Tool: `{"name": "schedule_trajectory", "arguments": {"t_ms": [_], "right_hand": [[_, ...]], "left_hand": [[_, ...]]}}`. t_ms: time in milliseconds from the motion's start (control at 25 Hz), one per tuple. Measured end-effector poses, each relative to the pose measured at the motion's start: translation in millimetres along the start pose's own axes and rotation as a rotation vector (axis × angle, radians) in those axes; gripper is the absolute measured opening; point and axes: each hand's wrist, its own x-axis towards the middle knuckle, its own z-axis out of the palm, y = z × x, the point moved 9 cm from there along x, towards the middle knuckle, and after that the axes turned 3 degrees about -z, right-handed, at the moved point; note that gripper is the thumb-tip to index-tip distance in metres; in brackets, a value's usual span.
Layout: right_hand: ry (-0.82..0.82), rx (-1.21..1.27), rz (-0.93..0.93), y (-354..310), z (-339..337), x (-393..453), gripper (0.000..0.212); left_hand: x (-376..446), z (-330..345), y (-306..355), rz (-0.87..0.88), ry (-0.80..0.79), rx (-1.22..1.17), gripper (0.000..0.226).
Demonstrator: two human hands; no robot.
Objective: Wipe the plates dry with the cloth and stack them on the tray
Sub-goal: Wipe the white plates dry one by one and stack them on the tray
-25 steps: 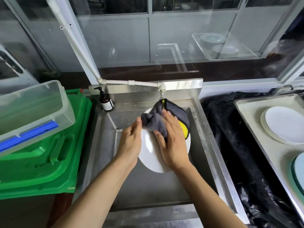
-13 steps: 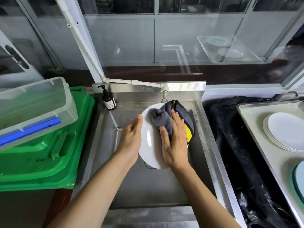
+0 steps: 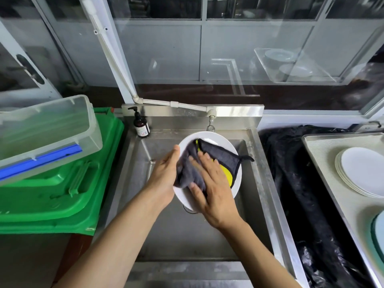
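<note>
A white plate [image 3: 209, 138] is held tilted over the steel sink [image 3: 178, 231]. My left hand [image 3: 164, 177] grips its left rim, thumb on the front face. My right hand [image 3: 212, 188] lies flat with straight fingers, pressing a grey and yellow cloth [image 3: 220, 156] against the plate's face. The cloth covers most of the plate's middle. On the right, a metal tray [image 3: 324, 161] bears a stack of white plates [image 3: 361, 173].
A brown pump bottle [image 3: 141, 125] stands at the sink's back left corner, under a white pipe and tap [image 3: 212, 117]. A clear plastic box [image 3: 45, 132] rests on green bins [image 3: 62, 190] to the left. Black plastic sheet [image 3: 295, 179] lies between sink and tray.
My right hand has slid the cloth down and across the plate's face. The plate has turned to face me more fully, still held by my left hand.
</note>
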Motion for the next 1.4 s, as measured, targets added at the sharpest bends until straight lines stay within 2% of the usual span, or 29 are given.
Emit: {"name": "schedule_trajectory", "arguments": {"t_ms": [120,360,520,600,720,920,1080,1160,1280,1400], "right_hand": [[0.038,-0.002,0.063,4.9,-9.6,26.2,0.057],[-0.078,0.092,-0.122,-23.7,13.3,-23.4,0.055],[-0.029,0.05,0.037,-5.2,0.0,12.3,0.053],[-0.005,0.058,0.04,-5.1,-9.6,31.3,0.052],[-0.037,0.111,-0.038,-20.5,-5.8,23.8,0.048],[-0.116,0.132,-0.078,-31.0,12.6,-17.5,0.052],[0.024,0.002,0.104,5.3,-6.2,17.1,0.054],[0.057,-0.021,0.083,6.9,-8.8,34.2,0.055],[0.026,-0.135,-0.016,9.8,-9.4,42.8,0.056],[0.127,-0.203,0.14,41.0,-32.1,30.6,0.058]], "left_hand": [[-2.6,4.9,1.3,0.014,-0.03,-0.011,0.029],[10.9,-20.7,5.1,0.027,0.048,0.022,0.031],[7.0,-10.8,-6.8,-0.009,-0.049,-0.014,0.031],[6.4,-8.7,-8.0,-0.012,-0.069,0.014,0.03],[11.9,-16.7,-2.5,-0.035,-0.011,-0.083,0.033],[15.8,-31.5,1.5,0.005,0.091,0.024,0.035],[10.7,-21.0,-3.0,0.037,0.097,0.059,0.031],[7.5,-15.9,-4.7,0.029,0.088,0.044,0.031],[5.0,-23.9,-3.6,0.031,0.156,-0.013,0.034],[7.2,-33.5,4.4,0.037,0.205,-0.043,0.026]]}}
